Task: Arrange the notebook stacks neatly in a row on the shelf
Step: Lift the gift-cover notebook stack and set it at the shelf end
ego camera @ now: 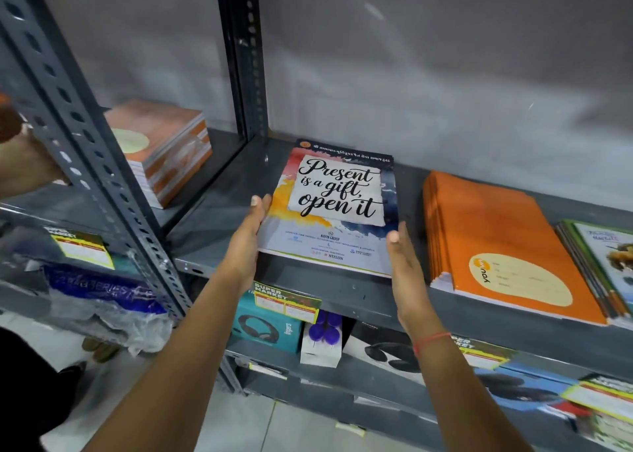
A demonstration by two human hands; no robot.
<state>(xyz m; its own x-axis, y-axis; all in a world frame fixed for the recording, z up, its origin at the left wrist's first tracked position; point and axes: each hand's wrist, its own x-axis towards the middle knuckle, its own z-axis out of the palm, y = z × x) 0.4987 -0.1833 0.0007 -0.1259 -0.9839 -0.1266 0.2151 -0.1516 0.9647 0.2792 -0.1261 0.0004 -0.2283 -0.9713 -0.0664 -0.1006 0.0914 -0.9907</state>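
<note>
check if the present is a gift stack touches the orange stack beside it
Apart. The head view shows bare shelf between the Present is a gift stack and the orange stack.

Both bare forearms reach up and forward from the bottom of the view, converging slightly, with a thin red-orange thread bracelet [432, 340] circling the right wrist. The left hand [247, 239] stands on edge, palm facing inward, fingers straight and together, thumb tip pointing up. The right hand [404, 263] mirrors it, flat and open with palm inward, though whether its fingertips press anything is hard to tell.
</note>
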